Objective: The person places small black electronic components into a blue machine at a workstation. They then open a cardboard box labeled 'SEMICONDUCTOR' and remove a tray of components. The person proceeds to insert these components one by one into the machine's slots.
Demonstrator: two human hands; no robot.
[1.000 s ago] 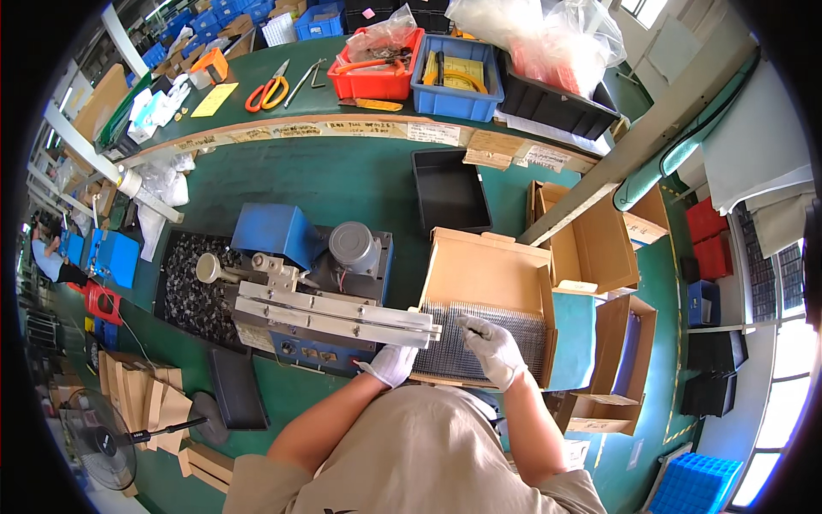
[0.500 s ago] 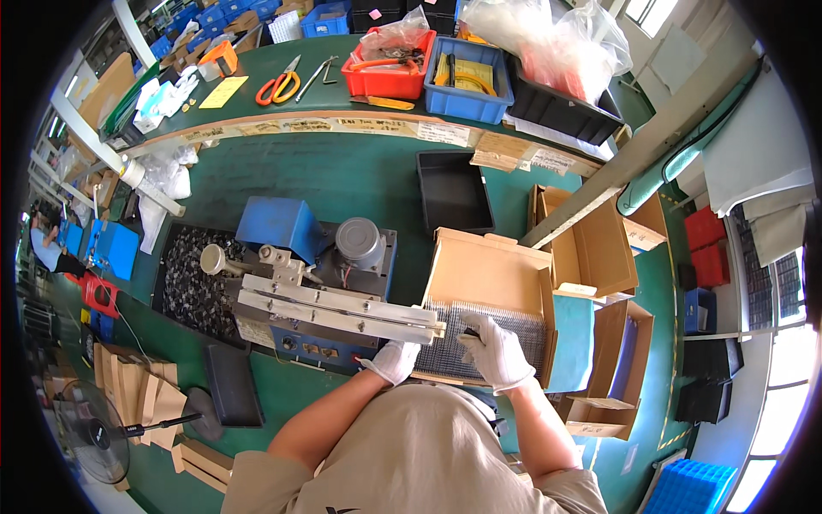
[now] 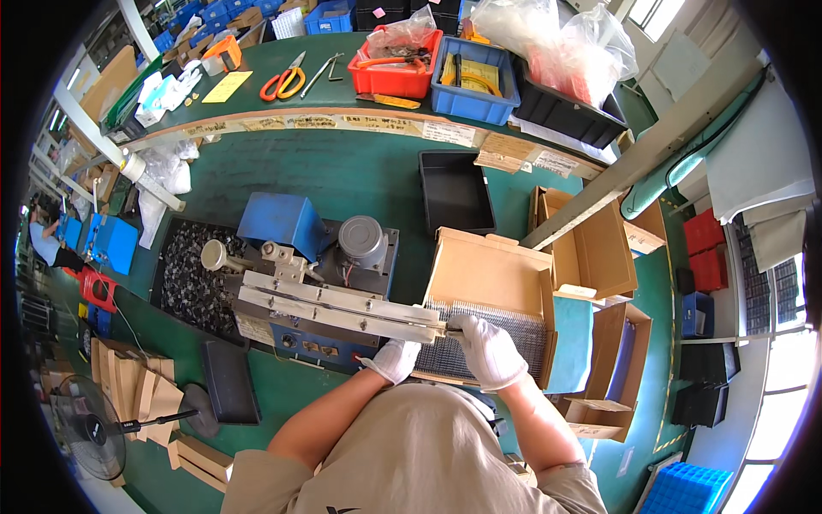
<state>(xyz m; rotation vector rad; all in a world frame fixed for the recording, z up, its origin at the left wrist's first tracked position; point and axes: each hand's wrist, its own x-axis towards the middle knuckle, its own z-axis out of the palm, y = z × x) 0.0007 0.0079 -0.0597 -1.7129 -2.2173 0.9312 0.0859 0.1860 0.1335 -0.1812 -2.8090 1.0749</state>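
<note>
My right hand (image 3: 490, 351), in a white glove, is at the outlet end of the machine's long pale rail (image 3: 342, 307). Its thumb and fingertips are pinched together there, on something too small to make out. Below the rail end, the gloved left hand (image 3: 396, 361) rests between the machine and an open cardboard box (image 3: 488, 267); the rail hides its fingertips. Tight rows of thin, grey, pin-like parts (image 3: 522, 334) fill the lower part of this box, under and beside my right hand.
Left of the blue machine housing (image 3: 281, 226) lies a tray of loose small black parts (image 3: 195, 272). A black bin (image 3: 455, 193) stands behind the box. More cardboard boxes (image 3: 586, 240) are at the right. The shelf holds scissors (image 3: 282, 83) and a red bin (image 3: 392, 79).
My right hand has moved left and slightly up, from over the rows of parts to the rail's end. My left hand stays in place.
</note>
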